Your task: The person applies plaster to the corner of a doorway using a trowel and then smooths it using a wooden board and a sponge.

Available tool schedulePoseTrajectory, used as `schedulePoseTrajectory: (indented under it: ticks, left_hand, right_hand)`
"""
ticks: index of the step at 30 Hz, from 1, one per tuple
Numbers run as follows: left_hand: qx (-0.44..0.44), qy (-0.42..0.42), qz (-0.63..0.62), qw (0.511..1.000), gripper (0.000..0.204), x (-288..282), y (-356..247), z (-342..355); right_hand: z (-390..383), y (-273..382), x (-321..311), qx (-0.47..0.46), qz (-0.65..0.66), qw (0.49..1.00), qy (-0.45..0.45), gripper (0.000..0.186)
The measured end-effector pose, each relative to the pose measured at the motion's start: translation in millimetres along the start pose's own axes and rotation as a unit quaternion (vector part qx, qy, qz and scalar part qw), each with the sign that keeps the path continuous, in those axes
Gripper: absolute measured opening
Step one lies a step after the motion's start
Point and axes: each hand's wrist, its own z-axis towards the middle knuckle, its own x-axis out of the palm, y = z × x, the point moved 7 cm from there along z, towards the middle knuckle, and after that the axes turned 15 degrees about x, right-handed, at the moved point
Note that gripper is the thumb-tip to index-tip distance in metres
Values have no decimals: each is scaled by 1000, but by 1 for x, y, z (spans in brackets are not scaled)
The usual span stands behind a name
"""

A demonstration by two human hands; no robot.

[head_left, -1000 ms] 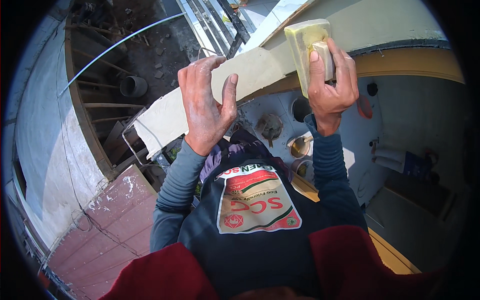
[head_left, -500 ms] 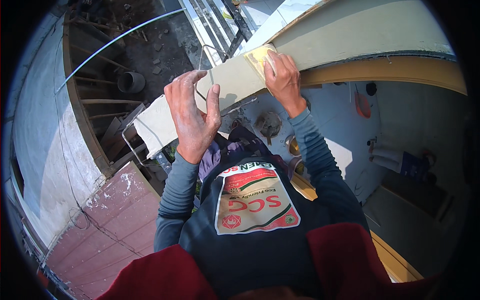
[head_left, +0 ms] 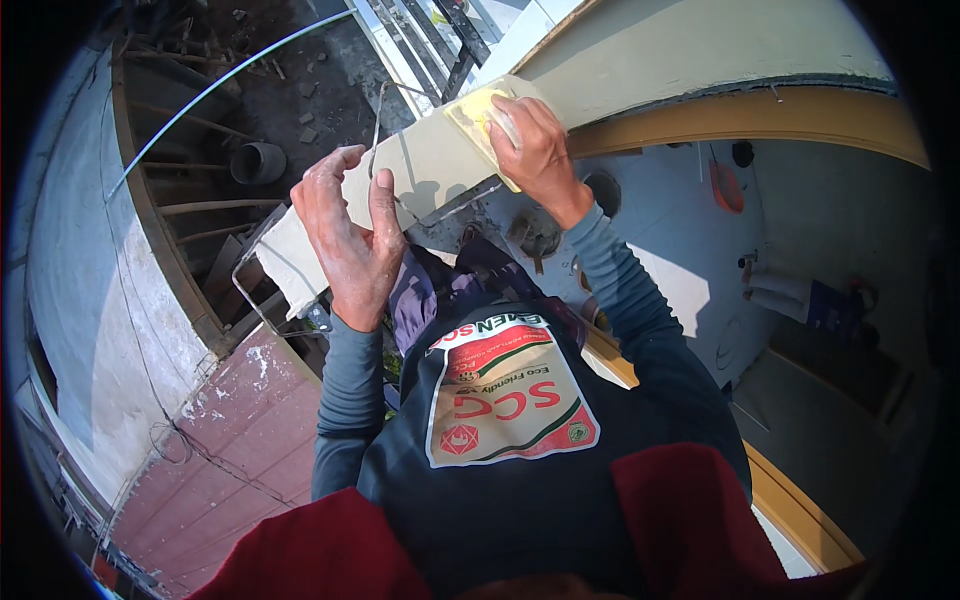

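yellow, one float (head_left: 465, 122), gripped in your right hand (head_left: 540, 155), reaches the lower edge of one pale ledge (head_left: 425, 158), upper centre; leftward there's room before your open left hand (head_left: 350, 245).

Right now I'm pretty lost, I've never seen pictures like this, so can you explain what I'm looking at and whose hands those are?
There's no machine here: these are one person's bare hands, seen from a fisheye camera worn on the head and looking down, which makes straight edges bend. The right hand holds a yellowish block-like tool, which appears to rest on the pale ledge. The left hand is open near the ledge's left part, thumb apart from fingers; whether it touches the ledge is unclear.
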Motion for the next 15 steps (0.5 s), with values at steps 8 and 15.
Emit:
schedulePoseTrajectory:
  ticks: [8,15]
  left_hand:
    - [-33,8,13,999,27,-6,0,-10]
    - [-44,4,31,999,28,-13,1,-16]
  right_hand:
    - [-9,-18,-11,3,-57,998,-27,32]
    - [-33,-23,-33,19,-65,998,-6,29]
